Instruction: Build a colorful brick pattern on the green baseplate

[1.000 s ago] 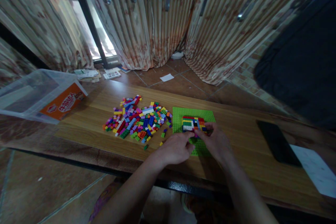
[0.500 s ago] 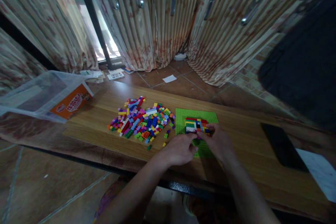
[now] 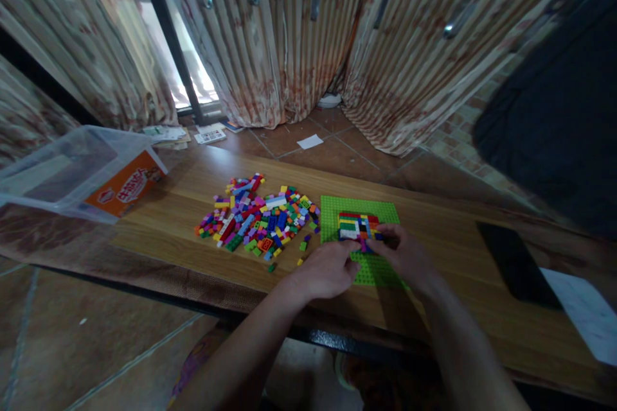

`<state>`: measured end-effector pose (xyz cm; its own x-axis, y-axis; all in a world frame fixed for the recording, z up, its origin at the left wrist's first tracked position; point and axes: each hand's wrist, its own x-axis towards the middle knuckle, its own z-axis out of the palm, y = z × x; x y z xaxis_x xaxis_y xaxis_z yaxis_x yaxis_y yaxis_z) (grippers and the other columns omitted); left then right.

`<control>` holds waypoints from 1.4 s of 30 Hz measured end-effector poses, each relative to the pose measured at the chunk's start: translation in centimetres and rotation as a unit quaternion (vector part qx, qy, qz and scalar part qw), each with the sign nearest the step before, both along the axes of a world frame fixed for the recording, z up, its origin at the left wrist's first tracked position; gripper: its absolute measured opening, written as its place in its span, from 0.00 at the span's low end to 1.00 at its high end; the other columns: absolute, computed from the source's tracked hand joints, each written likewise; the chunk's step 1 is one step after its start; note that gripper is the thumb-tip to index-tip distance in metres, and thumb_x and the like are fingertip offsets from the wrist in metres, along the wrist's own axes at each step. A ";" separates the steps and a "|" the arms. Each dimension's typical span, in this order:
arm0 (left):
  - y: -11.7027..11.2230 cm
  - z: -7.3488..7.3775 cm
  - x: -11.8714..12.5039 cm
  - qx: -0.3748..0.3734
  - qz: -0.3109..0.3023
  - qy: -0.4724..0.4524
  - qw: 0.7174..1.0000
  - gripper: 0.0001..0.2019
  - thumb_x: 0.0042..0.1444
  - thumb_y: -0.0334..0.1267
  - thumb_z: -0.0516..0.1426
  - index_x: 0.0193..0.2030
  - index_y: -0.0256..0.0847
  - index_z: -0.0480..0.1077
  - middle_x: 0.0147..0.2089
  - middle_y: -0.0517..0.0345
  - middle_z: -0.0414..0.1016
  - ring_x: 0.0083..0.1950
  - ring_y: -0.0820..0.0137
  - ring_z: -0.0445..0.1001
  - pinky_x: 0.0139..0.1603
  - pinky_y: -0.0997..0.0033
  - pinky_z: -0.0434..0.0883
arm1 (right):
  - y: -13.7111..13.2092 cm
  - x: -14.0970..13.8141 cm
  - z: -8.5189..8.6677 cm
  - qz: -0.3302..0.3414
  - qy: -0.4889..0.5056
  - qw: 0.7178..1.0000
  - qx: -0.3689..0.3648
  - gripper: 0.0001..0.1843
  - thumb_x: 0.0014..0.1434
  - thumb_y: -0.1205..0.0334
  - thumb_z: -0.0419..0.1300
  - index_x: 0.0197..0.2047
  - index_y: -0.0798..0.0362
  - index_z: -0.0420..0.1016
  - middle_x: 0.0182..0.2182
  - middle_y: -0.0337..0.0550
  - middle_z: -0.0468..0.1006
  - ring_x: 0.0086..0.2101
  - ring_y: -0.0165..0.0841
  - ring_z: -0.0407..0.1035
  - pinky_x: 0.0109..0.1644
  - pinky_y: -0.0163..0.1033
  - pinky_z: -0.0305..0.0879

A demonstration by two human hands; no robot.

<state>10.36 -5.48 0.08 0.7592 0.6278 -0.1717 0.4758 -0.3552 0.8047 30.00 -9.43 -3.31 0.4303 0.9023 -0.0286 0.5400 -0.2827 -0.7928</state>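
Observation:
A green baseplate (image 3: 337,209) lies on the wooden table (image 3: 183,192) with a small multicoloured brick build (image 3: 355,225) on it. My left hand (image 3: 325,270) rests at the plate's near left edge, fingers curled toward the build. My right hand (image 3: 405,255) sits on the plate just right of the build, its fingertips pinched against the build's near right corner. What the fingertips pinch is too small to make out. A heap of loose coloured bricks (image 3: 258,218) lies left of the plate.
A clear plastic bin (image 3: 62,170) with an orange label lies at the table's left end. A black phone (image 3: 515,263) and a white sheet (image 3: 585,314) lie at the right. Curtains hang behind, and papers lie on the tiled floor.
Both hands stayed at the build's near edge; my right hand's fingers shifted slightly right along it. The view wobbled a little.

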 end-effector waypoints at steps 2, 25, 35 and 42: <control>0.0 0.1 0.0 0.003 0.003 0.001 1.000 0.22 0.58 0.36 0.52 0.59 0.39 0.69 0.40 0.51 0.79 0.45 0.61 0.76 0.48 0.62 0.71 | -0.1 -0.1 0.1 0.007 0.004 1.000 -0.001 0.26 0.42 0.47 0.69 0.41 0.52 0.72 0.36 0.47 0.80 0.32 0.39 0.74 0.38 0.47 0.70; 4.3 0.7 -6.3 -0.033 0.129 -0.110 0.985 0.11 0.57 0.37 0.51 0.41 0.36 0.73 0.31 0.59 0.73 0.33 0.73 0.70 0.35 0.74 0.66 | -0.1 0.3 0.4 0.018 0.041 0.999 -0.017 0.23 0.44 0.46 0.66 0.40 0.52 0.75 0.39 0.49 0.81 0.35 0.40 0.74 0.41 0.48 0.69; 6.2 0.6 -10.8 -0.007 0.181 -0.090 0.979 0.09 0.53 0.37 0.56 0.35 0.35 0.75 0.30 0.60 0.73 0.31 0.74 0.68 0.32 0.77 0.65 | -0.8 -1.5 0.8 0.040 -0.055 0.997 -0.036 0.21 0.50 0.48 0.63 0.44 0.52 0.75 0.39 0.48 0.81 0.31 0.37 0.74 0.37 0.45 0.68; 6.4 0.1 -11.6 0.044 0.183 -0.037 0.981 0.09 0.53 0.35 0.55 0.33 0.37 0.76 0.28 0.61 0.74 0.30 0.74 0.68 0.31 0.76 0.64 | -0.9 -2.4 1.7 -0.010 -0.195 0.980 0.031 0.18 0.56 0.47 0.59 0.39 0.52 0.78 0.35 0.47 0.78 0.26 0.34 0.68 0.36 0.43 0.65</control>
<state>-1.29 0.95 0.18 0.4884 0.8707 -0.0581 0.5256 -0.2404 0.8161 27.61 -10.34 -1.60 0.4150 0.8885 0.1956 0.8005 -0.2544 -0.5426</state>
